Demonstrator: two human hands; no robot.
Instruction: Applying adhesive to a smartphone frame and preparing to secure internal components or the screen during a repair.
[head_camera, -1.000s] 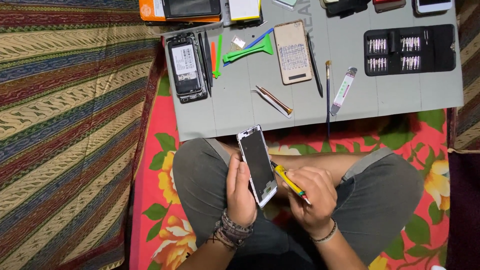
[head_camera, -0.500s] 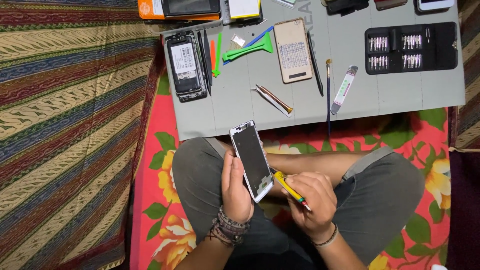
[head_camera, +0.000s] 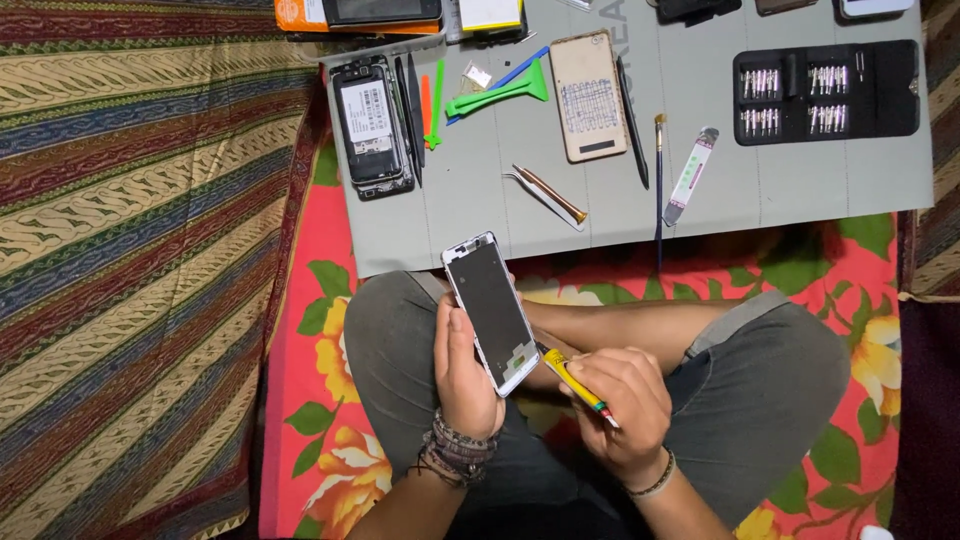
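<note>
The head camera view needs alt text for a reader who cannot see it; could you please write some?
Seen from above, a cross-legged person's left hand holds a phone screen frame while the right hand holds a small yellow tube at its lower edge. Ahead, a grey work mat carries an opened phone, tweezers, plastic pry tools and a screwdriver bit case.

Grey work mat on floral cloth. On mat: opened phone body, green pry tool, tweezers, beige back cover, black bit case, thin brush. Striped blanket alongside.
</note>
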